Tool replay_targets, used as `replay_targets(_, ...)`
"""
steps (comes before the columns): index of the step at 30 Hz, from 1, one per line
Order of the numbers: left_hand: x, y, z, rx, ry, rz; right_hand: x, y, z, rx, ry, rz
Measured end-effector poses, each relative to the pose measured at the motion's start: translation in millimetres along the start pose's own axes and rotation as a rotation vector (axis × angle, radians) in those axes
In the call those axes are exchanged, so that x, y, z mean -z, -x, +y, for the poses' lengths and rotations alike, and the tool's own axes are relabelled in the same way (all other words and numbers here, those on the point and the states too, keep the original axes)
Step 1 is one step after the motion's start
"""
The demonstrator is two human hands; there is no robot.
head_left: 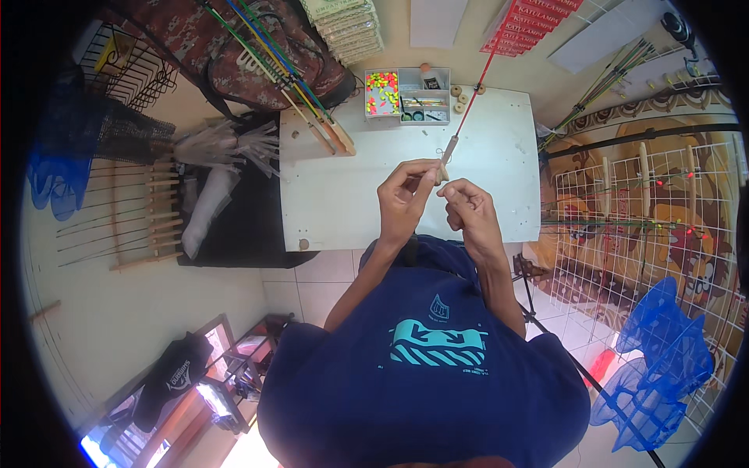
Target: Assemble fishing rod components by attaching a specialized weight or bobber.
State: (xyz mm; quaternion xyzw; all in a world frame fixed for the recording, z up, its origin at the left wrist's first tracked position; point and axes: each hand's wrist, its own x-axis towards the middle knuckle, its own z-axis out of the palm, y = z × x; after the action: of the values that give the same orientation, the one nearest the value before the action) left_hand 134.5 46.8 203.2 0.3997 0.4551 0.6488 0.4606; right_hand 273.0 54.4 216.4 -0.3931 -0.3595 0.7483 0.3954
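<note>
My left hand (406, 196) is closed round the butt end of a short fishing rod, thumb and fingers pinching its pale handle (450, 148). The thin red rod shaft (477, 90) slants up and away to the right over the white table (335, 203). Just right of the butt, my right hand (474, 214) is curled with thumb and forefinger pressed together. Anything between those fingertips is too small to make out. A small gap separates the two hands, both above the table's near half.
A grey compartment tray (425, 122) at the table's back holds bright floats and a bottle. Wooden rings (456, 90) sit beside it. Several rods with wooden handles (337, 139) lean at the left. A white wire rack (624, 226) stands right, blue nets (663, 343) below.
</note>
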Motion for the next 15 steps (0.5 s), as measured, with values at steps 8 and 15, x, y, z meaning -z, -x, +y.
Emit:
replay_targets(8, 2.5, 0.4, -5.7, -0.011, 0.033, -0.007, 2.7, -3.3, 2.6, -0.061, -0.061, -0.005)
replay_targets(15, 1.0, 2.4, -2.9, 0.019, 0.021, -0.011, 5.8, -4.1, 4.4, -0.141, -0.090, -0.018)
